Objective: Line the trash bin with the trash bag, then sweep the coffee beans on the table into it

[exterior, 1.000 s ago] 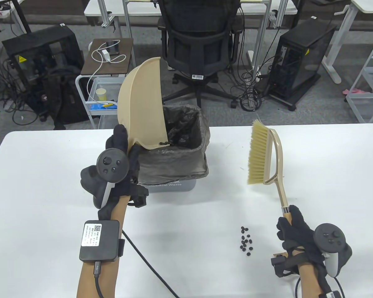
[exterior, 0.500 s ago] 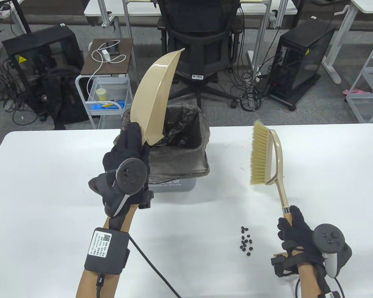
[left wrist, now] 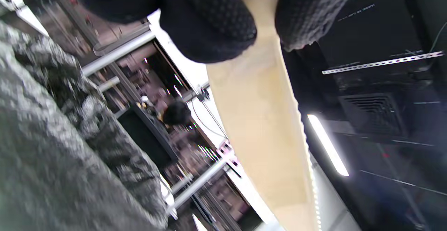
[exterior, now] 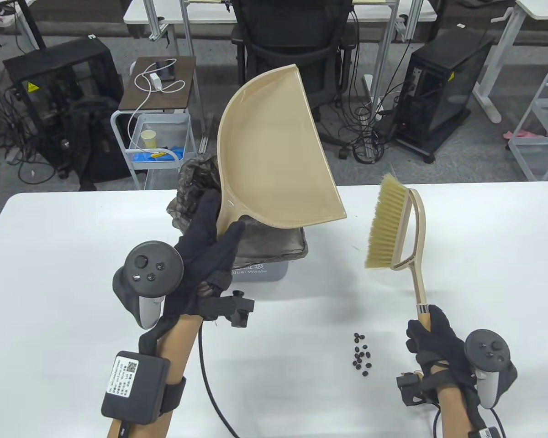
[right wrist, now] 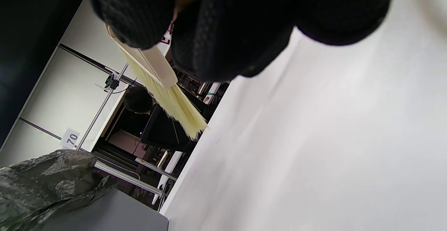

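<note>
My left hand (exterior: 210, 246) grips the handle of a beige dustpan (exterior: 274, 150), held up over the grey trash bin (exterior: 260, 271) with its hollow side facing me. The bin is lined with a dark trash bag (exterior: 192, 191) and is mostly hidden behind the pan. In the left wrist view my gloved fingers (left wrist: 209, 21) wrap the dustpan (left wrist: 265, 126). My right hand (exterior: 431, 337) grips the handle of a beige brush (exterior: 390, 228), bristles pointing left, raised above the table. A small cluster of coffee beans (exterior: 362, 356) lies on the white table (exterior: 73, 255) left of my right hand.
A black office chair (exterior: 297, 50) stands behind the table. A white wire cart (exterior: 155, 137) with a yellow cup sits at the back left. Black computer cases stand on the floor at both sides. A cable runs from my left wrist across the table.
My left hand has turned the dustpan from tipped edge-on over the bin to its hollow side facing me. The brush has tilted slightly to the right. The beans have not moved.
</note>
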`<state>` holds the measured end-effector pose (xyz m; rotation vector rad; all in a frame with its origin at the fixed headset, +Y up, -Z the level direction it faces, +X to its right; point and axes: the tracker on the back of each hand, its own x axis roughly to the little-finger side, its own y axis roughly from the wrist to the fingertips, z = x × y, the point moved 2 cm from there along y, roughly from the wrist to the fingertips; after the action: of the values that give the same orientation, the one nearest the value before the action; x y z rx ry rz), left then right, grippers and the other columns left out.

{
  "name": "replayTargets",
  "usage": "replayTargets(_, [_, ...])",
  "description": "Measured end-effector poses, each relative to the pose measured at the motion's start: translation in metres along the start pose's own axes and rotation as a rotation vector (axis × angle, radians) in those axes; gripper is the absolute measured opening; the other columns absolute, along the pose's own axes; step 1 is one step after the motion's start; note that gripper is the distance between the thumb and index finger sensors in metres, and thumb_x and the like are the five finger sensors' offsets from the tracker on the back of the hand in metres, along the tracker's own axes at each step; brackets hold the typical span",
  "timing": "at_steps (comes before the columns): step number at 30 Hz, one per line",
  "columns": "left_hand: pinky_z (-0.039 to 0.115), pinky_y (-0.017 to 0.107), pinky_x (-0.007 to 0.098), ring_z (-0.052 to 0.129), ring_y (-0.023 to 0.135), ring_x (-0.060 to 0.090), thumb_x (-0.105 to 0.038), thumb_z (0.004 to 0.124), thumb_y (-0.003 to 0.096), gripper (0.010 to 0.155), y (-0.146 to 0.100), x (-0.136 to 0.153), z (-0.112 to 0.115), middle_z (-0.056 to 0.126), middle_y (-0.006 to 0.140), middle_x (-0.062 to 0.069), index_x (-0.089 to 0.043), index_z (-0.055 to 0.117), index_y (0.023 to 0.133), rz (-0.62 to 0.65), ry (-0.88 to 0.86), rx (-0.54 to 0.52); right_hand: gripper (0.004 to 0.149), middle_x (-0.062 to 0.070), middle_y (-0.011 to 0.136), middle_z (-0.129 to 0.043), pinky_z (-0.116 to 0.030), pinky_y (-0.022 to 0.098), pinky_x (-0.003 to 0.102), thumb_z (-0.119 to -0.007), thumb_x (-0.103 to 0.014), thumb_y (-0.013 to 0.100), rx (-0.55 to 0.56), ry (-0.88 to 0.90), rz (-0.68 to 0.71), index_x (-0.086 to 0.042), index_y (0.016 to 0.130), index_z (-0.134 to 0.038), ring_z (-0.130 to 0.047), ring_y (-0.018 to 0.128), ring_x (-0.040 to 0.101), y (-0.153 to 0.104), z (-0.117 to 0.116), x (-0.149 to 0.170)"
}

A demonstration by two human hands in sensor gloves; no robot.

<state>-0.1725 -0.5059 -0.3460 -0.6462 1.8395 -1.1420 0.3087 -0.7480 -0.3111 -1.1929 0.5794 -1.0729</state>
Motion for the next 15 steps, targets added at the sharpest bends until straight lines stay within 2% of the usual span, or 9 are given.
replayTargets(4, [0.085, 0.040, 0.042, 0.101, 0.050, 0.014, -0.040, 0.082, 0.0567, 0.067, -0.015, 0.008, 0.010, 0.081, 0.099, 0.017, -0.011, 0.056, 0.111, 0.034, 0.000, 0.077, 0.069, 0.002, 0.067, -0.093, -0.082, 0.035, 0.045, -0.081, -0.037, 0.044, 0.006, -0.015, 0.001, -0.007, 0.101, -0.055, -0.100, 0.031, 0.020, 0.001, 0.000, 0.001])
replayTargets(15, [0.085, 0.040, 0.042, 0.102, 0.050, 0.014, -0.040, 0.082, 0.0571, 0.066, -0.059, 0.043, 0.057, 0.082, 0.099, 0.017, -0.011, 0.056, 0.111, 0.070, -0.060, 0.274, 0.066, 0.003, 0.068, -0.093, -0.082, 0.037, 0.046, -0.081, -0.036, 0.045, 0.002, -0.030, 0.005, -0.010, 0.101, -0.058, -0.101, 0.034, 0.022, 0.001, -0.002, 0.002])
